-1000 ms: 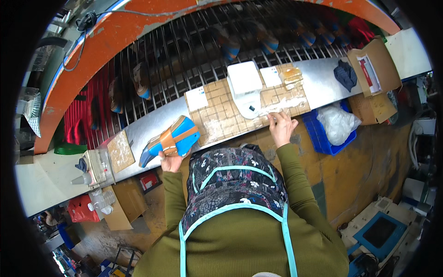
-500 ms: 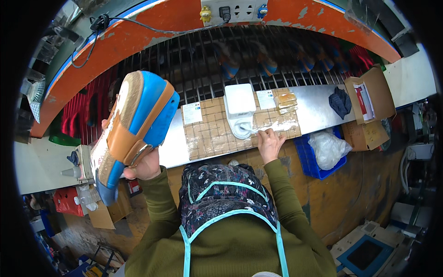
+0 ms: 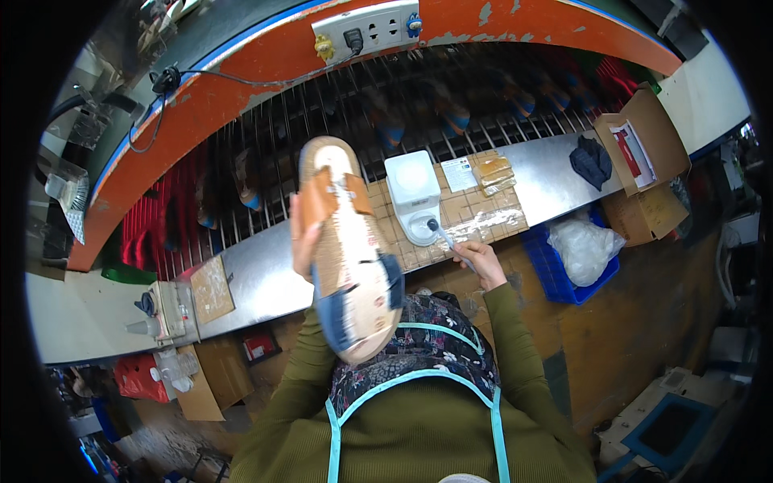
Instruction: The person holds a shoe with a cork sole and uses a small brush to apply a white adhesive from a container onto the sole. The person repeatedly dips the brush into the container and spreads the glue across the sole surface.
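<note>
Shoe sole (image 3: 351, 256): raised upright before me above the bench (image 3: 266, 278), clasped in my left hand (image 3: 303, 241). Brush (image 3: 452, 244): pinched in my right hand (image 3: 483, 259), bristles in white glue pot (image 3: 415, 196).

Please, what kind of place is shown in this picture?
Probably a shoe factory workstation. The left hand holds up a shoe sole, the right hand dips a brush into a white glue pot, and more shoes sit on a wire conveyor rack behind the metal bench.
</note>
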Demonstrator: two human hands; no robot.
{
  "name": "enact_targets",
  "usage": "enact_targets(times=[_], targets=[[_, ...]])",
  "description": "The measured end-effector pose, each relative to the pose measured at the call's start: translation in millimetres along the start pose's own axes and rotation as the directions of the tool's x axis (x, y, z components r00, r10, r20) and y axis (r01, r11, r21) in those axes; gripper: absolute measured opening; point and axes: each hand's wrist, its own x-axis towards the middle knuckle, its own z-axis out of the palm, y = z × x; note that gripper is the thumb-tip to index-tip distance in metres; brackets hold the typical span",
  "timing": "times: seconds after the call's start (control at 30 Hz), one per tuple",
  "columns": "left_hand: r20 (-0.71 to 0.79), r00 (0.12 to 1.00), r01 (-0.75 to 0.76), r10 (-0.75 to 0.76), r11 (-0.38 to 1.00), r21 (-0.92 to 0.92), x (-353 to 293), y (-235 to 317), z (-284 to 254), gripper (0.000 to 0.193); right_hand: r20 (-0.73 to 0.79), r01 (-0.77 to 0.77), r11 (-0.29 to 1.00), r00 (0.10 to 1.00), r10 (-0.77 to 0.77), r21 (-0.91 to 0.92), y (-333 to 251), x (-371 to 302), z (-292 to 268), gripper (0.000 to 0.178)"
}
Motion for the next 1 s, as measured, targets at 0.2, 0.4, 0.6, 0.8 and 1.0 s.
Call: enact_targets(times=[0.2, 0.4, 0.6, 0.8, 1.0], targets=[[0.156, 0.84, -0.538, 0.52, 0.756, 0.373, 9, -39, 10, 0.06, -0.127, 0.597, 0.421, 0.471, -0.873, -0.683, -124, -77, 56, 0.018], [0.127, 0.776, -0.617, 0.618, 0.703, 0.354, 25, -20, 26, 0.061, -0.041, 0.767, 0.332, 0.372, -0.927, -0.55, -174, -131, 96, 0.019], [0.12, 0.863, -0.506, 0.492, 0.84, 0.195, 13, -18, 18, 0.04, -0.08, 0.758, 0.442, 0.464, -0.882, -0.479, -172, -111, 115, 0.016], [0.116, 0.802, -0.595, 0.587, 0.763, 0.253, 29, -11, 6, 0.044, 0.044, 0.717, 0.146, 0.24, -0.97, -0.682, -204, -93, 123, 0.02], [0.175, 0.747, -0.661, 0.642, 0.686, 0.304, 49, 0, -13, 0.04, 0.204, 0.723, -0.054, 0.123, -0.971, -0.689, -226, -77, 122, 0.023]])
